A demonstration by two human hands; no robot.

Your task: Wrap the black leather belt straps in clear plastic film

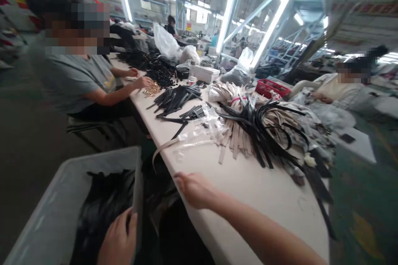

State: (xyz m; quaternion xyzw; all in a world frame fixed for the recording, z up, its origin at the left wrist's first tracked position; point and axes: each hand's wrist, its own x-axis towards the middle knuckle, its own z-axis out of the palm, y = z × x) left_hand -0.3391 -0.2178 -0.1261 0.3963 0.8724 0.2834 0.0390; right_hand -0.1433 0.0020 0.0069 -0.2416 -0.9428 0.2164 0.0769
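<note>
My left hand is at the right side of a grey plastic bin, over the black pieces inside. Its fingers are partly spread, with a dark gap beside the thumb, and I see nothing held in them. The black pieces in the bin look like strips, but they are blurred. At the near edge of the pale table, my right hand is closed with its fingers curled. Whatever it may hold is hidden. Beyond it, a light strap hangs over the table edge.
Black strips lie farther along the table. To the right are a bundle of beige straps and black straps. A red basket stands behind them. A co-worker sits at left, hands near small gold pieces.
</note>
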